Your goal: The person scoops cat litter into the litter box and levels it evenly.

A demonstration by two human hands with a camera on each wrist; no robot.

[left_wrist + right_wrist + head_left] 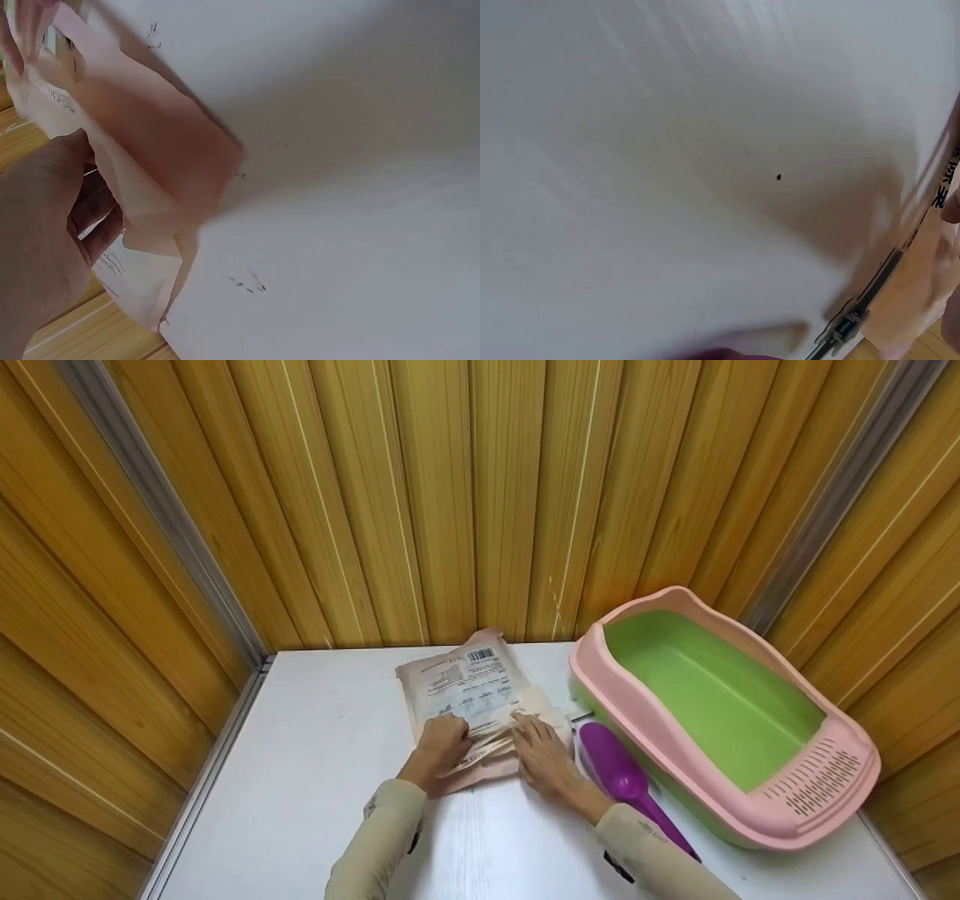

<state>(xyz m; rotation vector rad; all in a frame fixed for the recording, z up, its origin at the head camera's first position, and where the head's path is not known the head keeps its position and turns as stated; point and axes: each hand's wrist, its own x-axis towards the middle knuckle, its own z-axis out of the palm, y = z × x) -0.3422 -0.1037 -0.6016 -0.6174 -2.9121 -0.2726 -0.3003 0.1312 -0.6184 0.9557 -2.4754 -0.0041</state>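
Note:
A pinkish-beige printed bag (480, 690) with a barcode lies on the white table, its near end creased and folded. My left hand (444, 739) grips the near left part with curled fingers; in the left wrist view this hand (45, 206) pinches a raised layer of the bag (139, 176) between thumb and fingers. On the near right part, my right hand (546, 757) holds the bag's folded material; its fingers (26, 34) show at the top left of the left wrist view. Only bits of the right hand (952, 319) and the bag (900, 307) enter the right wrist view.
A purple scoop (626, 784) lies right of the right hand, beside a green litter tray with a pink rim (660, 709). Wood-patterned walls (502, 502) enclose the white table (315, 750). Part of the tray's side is behind the scoop.

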